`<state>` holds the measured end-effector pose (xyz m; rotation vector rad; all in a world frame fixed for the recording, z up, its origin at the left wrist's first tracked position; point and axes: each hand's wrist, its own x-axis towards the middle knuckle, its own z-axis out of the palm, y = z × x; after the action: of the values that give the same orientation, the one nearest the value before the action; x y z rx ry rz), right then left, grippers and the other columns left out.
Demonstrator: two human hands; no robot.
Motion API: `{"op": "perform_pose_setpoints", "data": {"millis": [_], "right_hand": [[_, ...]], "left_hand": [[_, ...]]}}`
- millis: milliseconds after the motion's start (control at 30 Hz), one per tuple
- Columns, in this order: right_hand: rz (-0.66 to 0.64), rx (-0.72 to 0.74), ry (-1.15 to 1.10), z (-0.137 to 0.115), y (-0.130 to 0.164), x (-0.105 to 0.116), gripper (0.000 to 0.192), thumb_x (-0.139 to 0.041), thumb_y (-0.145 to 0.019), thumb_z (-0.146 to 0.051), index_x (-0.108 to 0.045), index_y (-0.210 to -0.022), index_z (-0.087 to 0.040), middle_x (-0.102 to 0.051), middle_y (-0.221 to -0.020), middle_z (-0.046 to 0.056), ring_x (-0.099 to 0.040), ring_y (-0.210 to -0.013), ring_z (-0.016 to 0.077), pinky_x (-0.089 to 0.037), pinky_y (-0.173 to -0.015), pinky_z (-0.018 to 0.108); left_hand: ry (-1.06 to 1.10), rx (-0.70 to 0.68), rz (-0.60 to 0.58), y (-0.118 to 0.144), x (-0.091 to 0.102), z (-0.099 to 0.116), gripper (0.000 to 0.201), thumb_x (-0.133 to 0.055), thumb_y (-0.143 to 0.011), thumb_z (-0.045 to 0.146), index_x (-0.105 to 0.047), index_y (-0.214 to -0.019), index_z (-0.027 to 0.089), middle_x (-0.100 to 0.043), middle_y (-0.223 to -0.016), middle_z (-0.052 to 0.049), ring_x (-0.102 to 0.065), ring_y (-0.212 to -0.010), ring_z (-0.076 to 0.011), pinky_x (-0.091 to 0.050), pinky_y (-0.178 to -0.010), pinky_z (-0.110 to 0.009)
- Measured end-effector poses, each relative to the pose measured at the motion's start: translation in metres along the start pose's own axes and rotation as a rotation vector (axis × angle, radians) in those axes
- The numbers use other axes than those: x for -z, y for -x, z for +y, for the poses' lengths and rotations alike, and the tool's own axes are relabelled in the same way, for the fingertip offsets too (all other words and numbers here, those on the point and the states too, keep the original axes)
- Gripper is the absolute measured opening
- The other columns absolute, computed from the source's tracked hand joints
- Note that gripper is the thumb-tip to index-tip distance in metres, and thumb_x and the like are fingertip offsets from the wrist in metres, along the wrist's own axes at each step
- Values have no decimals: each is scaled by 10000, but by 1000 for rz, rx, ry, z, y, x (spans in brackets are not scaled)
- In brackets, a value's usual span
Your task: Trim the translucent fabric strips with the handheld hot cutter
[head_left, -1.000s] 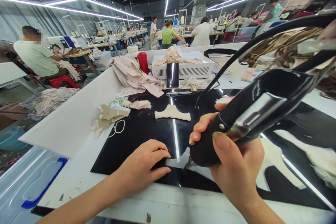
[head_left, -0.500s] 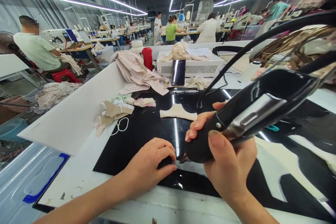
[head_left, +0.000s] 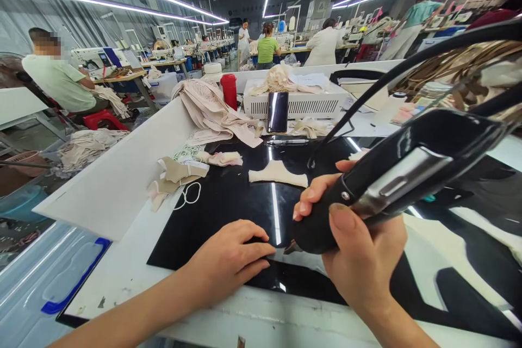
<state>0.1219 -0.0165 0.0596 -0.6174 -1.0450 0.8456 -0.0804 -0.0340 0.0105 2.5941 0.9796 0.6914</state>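
In my right hand (head_left: 362, 255) is a black corded hand tool (head_left: 403, 168) with a long silver lever; my fingers wrap round its rounded dark end, and its underside is mostly hidden. Below that end a pale, translucent strip (head_left: 305, 262) lies on the glossy black mat (head_left: 220, 204). My left hand (head_left: 228, 255) rests on the mat just left of the strip, fingers bent a little and apart, fingertips by the strip's end. Whether they touch it I cannot tell. Beyond both hands lies a cream curved fabric piece (head_left: 278, 173).
Pale cut pieces (head_left: 436, 250) lie on the right. At the left are fabric scraps (head_left: 179, 171) with white cord loops. A phone (head_left: 278, 112) leans on a white vented box (head_left: 320, 103), beside a red cup (head_left: 229, 92). A white board (head_left: 110, 174) borders the left side.
The fingers of my left hand have straightened and shifted over the mat near the strip's end. The tool in my right hand appears slightly further right; the view has shifted a little.
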Motion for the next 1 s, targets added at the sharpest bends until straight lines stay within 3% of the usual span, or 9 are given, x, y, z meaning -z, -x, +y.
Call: {"op": "perform_pose_setpoints", "data": {"millis": [133,333,500,767,1000], "right_hand": [[-4,-3,-13,1,2,1,389,-886,-879,-458,-612,-1087,-275,-693,-831,-26,-646,-605,162,-556,-518,306],[-8,-19,-31,-1,5,3,463,-889,-879,-440,-604,-1205,-274,-703,-832,-28,-657,-606,166,-563,-511,306],[-10,-28,-32,-4,5,3,436,-887,-884,-414,-622,-1205,-283,-706,-839,-25,-658,-604,174,-552,-495,314],[93,17,82,-9,6,12,419,-902,-859,-448,-687,-1191,-310,-691,-817,-29,-646,-678,197,-570,-585,352],[131,31,113,-6,9,18,411,-915,-841,-458,-702,-1158,-307,-689,-817,-33,-634,-674,202,-560,-605,370]], "left_hand": [[-11,-26,28,3,-2,-1,177,-616,-1103,232,-771,-1187,219,-756,-1230,-76,-722,-1162,-207,-615,-1040,-365],[-34,-79,57,8,-1,-2,181,-605,-1107,233,-764,-1192,210,-763,-1258,-85,-725,-1189,-222,-610,-1080,-393],[5,12,33,4,2,2,216,-697,-1065,274,-725,-1267,203,-759,-1250,-82,-725,-1172,-223,-619,-1041,-377],[18,49,28,2,-2,-6,35,-747,-1023,224,-738,-1049,202,-754,-1145,-34,-704,-1083,-199,-585,-998,-347],[45,41,48,7,-3,-12,16,-720,-1037,196,-725,-1026,206,-744,-1145,-26,-693,-1074,-191,-571,-999,-331]]}}
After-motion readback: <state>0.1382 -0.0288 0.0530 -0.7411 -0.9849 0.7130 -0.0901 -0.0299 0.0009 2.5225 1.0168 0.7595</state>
